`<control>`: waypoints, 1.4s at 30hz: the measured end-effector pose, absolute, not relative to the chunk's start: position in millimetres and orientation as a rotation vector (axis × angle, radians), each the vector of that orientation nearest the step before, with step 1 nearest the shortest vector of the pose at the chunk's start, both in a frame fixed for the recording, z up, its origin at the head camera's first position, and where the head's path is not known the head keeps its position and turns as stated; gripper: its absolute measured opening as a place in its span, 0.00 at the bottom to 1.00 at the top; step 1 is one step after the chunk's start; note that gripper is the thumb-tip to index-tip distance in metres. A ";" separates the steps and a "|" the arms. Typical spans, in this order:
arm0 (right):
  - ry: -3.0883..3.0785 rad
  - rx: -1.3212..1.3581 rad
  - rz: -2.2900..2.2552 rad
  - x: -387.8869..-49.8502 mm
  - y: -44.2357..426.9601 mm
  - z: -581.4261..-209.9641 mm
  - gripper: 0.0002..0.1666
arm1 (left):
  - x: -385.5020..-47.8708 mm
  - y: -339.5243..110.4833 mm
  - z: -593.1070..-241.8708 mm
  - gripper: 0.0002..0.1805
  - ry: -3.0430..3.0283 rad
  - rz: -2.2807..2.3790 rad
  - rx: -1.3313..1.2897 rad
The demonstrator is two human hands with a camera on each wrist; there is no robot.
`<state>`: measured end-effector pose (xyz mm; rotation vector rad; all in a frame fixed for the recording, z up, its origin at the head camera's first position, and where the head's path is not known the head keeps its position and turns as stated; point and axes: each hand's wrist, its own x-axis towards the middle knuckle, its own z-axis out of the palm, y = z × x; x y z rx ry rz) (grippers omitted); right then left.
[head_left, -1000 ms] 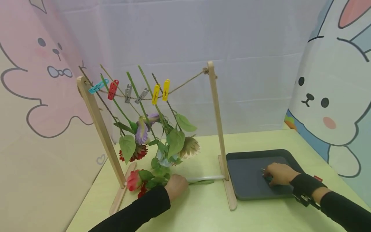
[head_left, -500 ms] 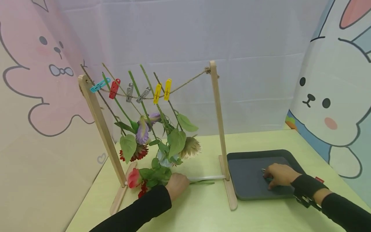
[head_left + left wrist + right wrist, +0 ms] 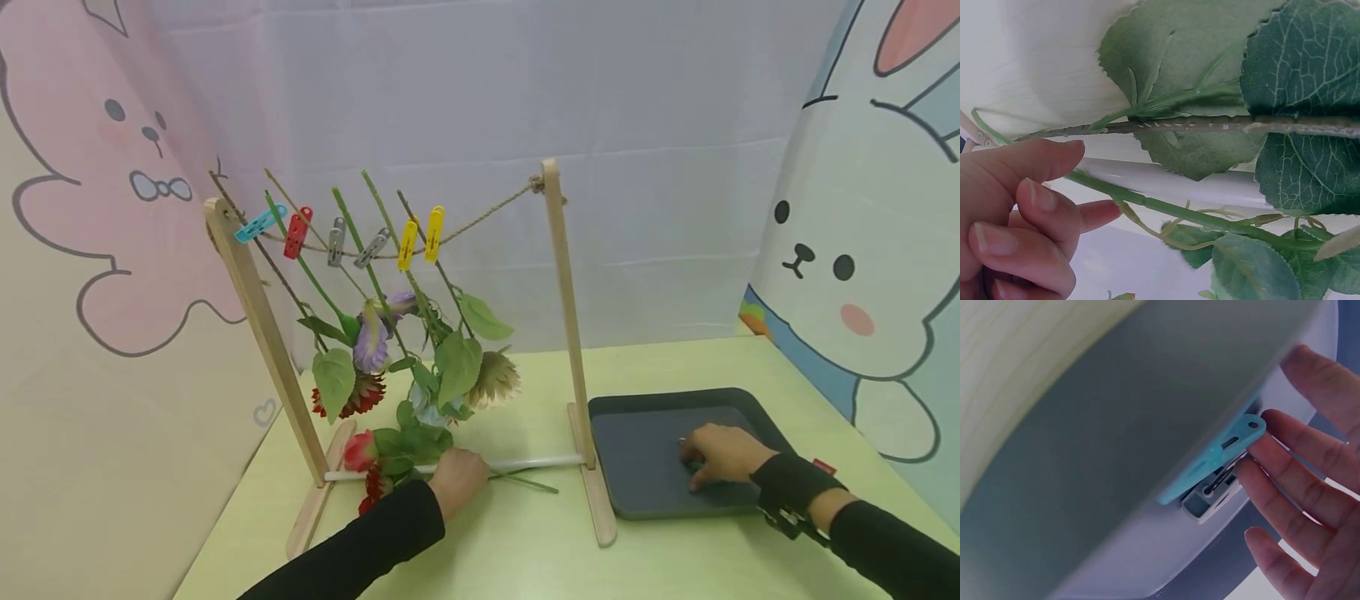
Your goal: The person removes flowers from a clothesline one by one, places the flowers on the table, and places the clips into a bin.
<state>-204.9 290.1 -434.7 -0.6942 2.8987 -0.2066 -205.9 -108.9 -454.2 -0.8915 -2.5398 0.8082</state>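
My left hand is low at the rack's crossbar, gripping a green stem among the flowers lying there. In the left wrist view a brown stem with broad leaves runs above it. A pink rose and a red flower lie to the left of that hand. My right hand reaches into the grey tray. Its fingertips touch or nearly touch a light-blue clothespin; the thumb stays apart. A white-and-grey clothespin lies beside it.
A wooden rack carries a sagging rope. Several flowers hang from it upside down, held by coloured clothespins such as a red one and a yellow one. A pale curtain stands behind.
The pink rose has shifted right and slightly up, and a stem end beyond my left hand has swung toward me. My right hand stays nearly still in the tray.
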 end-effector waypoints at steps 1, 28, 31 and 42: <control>2.898 -0.690 -0.205 -204.8 290.0 -434.8 0.22 | -205.9 -108.8 -454.7 0.26 -2.536 0.803 -0.890; 2.972 -0.699 -0.227 -217.9 287.7 -388.6 0.19 | -209.6 -104.5 -455.5 0.28 -2.407 0.710 -0.933; 3.026 -0.694 -0.235 -226.7 285.7 -365.0 0.19 | -194.2 -98.1 -421.0 0.30 -2.400 0.675 -0.966; 3.463 -0.708 -0.491 -245.6 253.5 -244.2 0.15 | -159.6 -92.8 -317.3 0.28 -2.492 0.392 -1.045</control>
